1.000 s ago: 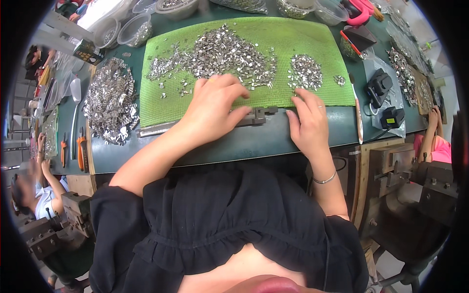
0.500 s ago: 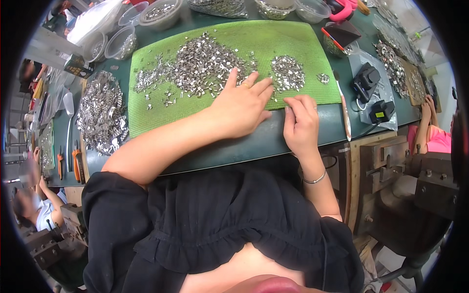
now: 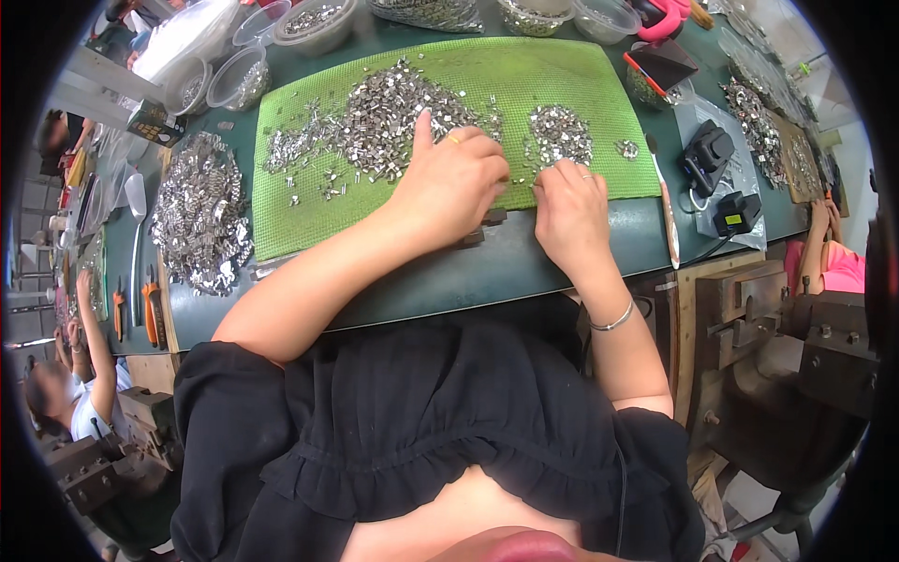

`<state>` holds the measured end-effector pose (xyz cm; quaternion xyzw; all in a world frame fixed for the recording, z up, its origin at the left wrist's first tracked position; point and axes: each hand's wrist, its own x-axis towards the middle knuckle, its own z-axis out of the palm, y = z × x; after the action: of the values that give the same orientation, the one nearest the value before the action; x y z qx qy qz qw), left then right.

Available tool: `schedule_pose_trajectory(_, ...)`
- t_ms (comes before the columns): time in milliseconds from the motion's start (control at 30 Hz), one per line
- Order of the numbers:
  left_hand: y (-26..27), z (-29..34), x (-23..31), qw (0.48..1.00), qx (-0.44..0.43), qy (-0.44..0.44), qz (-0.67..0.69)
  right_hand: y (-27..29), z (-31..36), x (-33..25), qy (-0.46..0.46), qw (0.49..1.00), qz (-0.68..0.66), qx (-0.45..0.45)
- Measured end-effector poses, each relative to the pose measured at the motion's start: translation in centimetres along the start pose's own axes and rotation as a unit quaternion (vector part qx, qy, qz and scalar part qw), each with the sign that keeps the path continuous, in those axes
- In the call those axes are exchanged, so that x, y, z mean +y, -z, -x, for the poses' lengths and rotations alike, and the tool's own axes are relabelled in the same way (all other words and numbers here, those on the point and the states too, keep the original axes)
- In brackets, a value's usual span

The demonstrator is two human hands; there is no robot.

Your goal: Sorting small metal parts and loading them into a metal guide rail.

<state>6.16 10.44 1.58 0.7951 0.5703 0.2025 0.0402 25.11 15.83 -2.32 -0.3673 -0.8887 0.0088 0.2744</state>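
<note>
My left hand [image 3: 451, 180] is over the near edge of a green textured mat [image 3: 309, 220]. Its little finger sticks out toward a large heap of small silver metal pieces [image 3: 389, 117]; the other fingers are curled and the thumb is hidden. Just to its right, my right hand [image 3: 573, 214] has its fingers bent down and pressed together at the near side of a smaller heap of metal pieces [image 3: 562, 136]. Whatever either set of fingertips holds is hidden. Dark block-like pieces [image 3: 482, 229] show on the table beneath my left hand.
A tiny cluster of pieces [image 3: 626, 149] lies at the mat's right. Left are a big silver pile [image 3: 198, 215] and orange-handled pliers [image 3: 152, 309]. Plastic tubs [image 3: 239, 82] line the back. A brush-like tool [image 3: 670, 220] and black devices [image 3: 707, 150] sit right. Other people work at both sides.
My left hand's spread fingers have curled in, leaving the little finger out. My right hand has moved slightly forward onto the mat edge, fingers lowered. The dark blocks have come into sight.
</note>
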Motion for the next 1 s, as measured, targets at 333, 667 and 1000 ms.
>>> schedule_pose_trajectory(333,-0.7,-1.4,-0.5,0.999,-0.023,-0.020,-0.032,1.3,0.1,1.4,0.006,0.998,0.053,-0.033)
schedule_pose_trajectory(667,-0.8,-2.4,-0.6,1.000,-0.019,0.005,-0.010,0.7,1.4,2.3,0.019,0.997,-0.063,0.045)
schedule_pose_trajectory(1000,-1.4,-2.0,0.3,0.991,0.007,-0.073,-0.116,0.7,1.6,2.0,0.017,0.996,-0.070,0.060)
